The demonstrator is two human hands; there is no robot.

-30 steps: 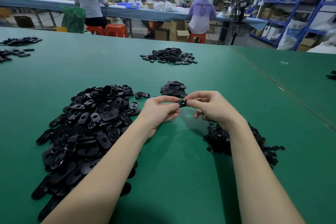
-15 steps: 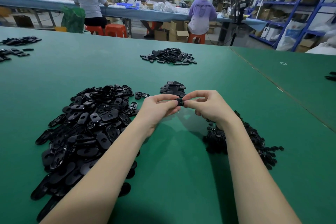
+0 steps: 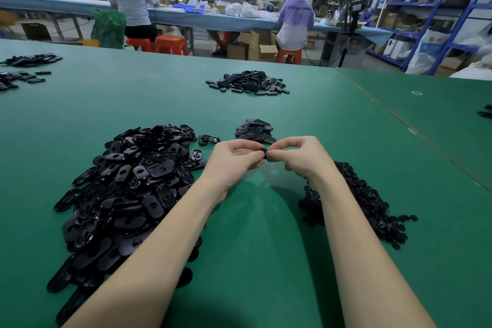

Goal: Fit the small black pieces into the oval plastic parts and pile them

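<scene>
Nearest the camera, two bare forearms reach forward over the green table [image 3: 266,261]. To the left of the left forearm lies a large heap of black oval plastic parts [image 3: 127,189], spreading from the near left edge toward the middle of the table. To the right of the right forearm, and partly hidden by it, sits a darker heap of small black pieces [image 3: 372,205].

Between the two heaps the hands meet above the table. The left hand [image 3: 234,160] and the right hand [image 3: 300,154] both have their fingers curled, and their fingertips come together on one small black part [image 3: 264,153], each hand pinching it from its own side. Only a sliver of that part shows between the fingers, so whether it is an oval part, a small piece, or the two together cannot be told.

Just beyond the hands stands a small pile of oval parts [image 3: 255,130], and one loose oval part [image 3: 209,139] lies between it and the big heap. Further back, near the middle of the table, is another flat scatter of oval parts [image 3: 247,82], and more black parts [image 3: 26,66] lie at the far left edge.

Past the table, three people sit at a long blue workbench [image 3: 186,17], two on orange stools [image 3: 170,44], with cardboard boxes [image 3: 261,48] on the floor. Blue shelving [image 3: 431,13] fills the right side.
</scene>
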